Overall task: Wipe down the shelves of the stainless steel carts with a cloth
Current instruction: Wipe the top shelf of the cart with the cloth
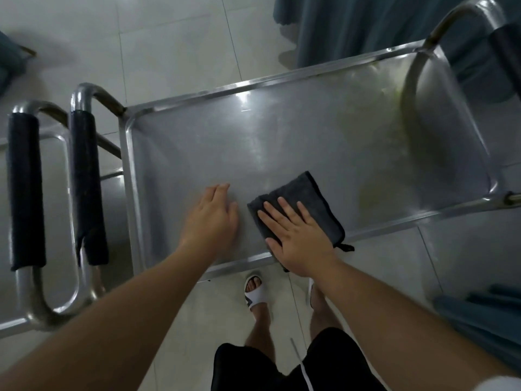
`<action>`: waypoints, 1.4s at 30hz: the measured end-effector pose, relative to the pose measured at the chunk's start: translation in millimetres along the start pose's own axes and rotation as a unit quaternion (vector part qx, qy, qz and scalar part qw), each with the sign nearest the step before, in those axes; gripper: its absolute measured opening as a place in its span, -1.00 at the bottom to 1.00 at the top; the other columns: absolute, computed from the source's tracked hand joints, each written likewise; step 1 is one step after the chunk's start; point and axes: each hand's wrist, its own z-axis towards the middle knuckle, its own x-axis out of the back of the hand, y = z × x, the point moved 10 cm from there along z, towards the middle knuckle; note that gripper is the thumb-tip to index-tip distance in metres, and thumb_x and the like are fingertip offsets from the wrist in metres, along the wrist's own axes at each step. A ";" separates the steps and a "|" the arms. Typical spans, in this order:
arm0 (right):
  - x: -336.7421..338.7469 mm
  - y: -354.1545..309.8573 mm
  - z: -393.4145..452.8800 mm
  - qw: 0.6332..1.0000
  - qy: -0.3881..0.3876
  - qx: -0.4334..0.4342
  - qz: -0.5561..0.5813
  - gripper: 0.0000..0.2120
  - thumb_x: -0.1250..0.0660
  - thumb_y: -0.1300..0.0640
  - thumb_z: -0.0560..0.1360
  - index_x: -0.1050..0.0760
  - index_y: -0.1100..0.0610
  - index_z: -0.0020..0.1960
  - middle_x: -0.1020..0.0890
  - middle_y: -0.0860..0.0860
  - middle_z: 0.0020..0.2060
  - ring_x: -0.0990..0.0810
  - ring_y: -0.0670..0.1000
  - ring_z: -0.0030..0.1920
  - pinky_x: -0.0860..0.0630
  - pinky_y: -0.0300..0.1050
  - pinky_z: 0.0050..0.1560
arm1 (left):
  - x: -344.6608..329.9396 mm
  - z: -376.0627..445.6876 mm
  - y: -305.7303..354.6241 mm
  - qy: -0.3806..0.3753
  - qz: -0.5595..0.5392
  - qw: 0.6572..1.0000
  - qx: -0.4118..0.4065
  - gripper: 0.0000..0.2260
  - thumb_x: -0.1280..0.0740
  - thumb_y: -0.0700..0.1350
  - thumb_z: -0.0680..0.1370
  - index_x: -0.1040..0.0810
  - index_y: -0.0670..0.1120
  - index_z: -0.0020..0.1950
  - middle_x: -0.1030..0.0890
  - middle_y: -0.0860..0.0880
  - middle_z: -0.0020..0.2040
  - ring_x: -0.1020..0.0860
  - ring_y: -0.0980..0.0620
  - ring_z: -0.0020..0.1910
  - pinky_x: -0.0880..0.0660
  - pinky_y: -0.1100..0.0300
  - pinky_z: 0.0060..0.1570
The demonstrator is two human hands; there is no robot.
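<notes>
A stainless steel cart's top shelf (pixel 296 131) fills the middle of the head view, its raised rim running all round. A folded dark grey cloth (pixel 307 193) lies flat on the shelf near the front rim. My right hand (pixel 296 235) presses on the cloth with straight, spread fingers. My left hand (pixel 210 218) rests flat on the bare steel just left of the cloth, fingers relaxed and together, not touching the cloth.
A second steel cart (pixel 53 306) stands at the left, its two handle bars wrapped in black foam (pixel 87 187). Another handle (pixel 465 12) rises at the shelf's far right end. Blue fabric (pixel 366 26) hangs behind. My sandalled feet (pixel 255 292) stand on pale floor tiles.
</notes>
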 end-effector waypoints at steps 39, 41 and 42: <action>55.4 252.6 -67.9 0.978 0.053 -0.200 0.002 -0.39 0.00 0.00 0.70 -0.09 0.27 0.66 -0.13 0.23 0.65 -0.10 0.29 0.64 -0.14 0.28 0.59 | -65.0 69.6 18.9 0.189 0.056 0.975 0.104 -0.41 -0.01 0.13 0.70 -0.10 0.02 0.73 -0.09 0.00 0.73 -0.01 0.01 0.71 0.12 0.04 0.66; 40.5 180.0 -33.7 0.992 0.034 -0.122 0.014 -0.39 -0.01 -0.04 0.70 -0.07 0.19 0.68 -0.09 0.14 0.67 -0.04 0.20 0.67 -0.10 0.23 0.61 | -64.5 69.5 19.5 0.189 0.058 0.975 0.105 -0.41 0.00 0.13 0.69 -0.11 0.01 0.73 -0.09 0.00 0.73 -0.01 0.01 0.71 0.12 0.05 0.66; 35.8 146.8 -12.9 0.996 0.026 -0.081 0.022 -0.39 -0.01 -0.06 0.70 -0.06 0.14 0.69 -0.07 0.09 0.68 -0.01 0.15 0.67 -0.06 0.19 0.62 | -64.3 69.4 20.2 0.188 0.059 0.975 0.105 -0.40 0.00 0.12 0.69 -0.11 0.01 0.73 -0.08 0.01 0.73 -0.01 0.01 0.71 0.12 0.05 0.66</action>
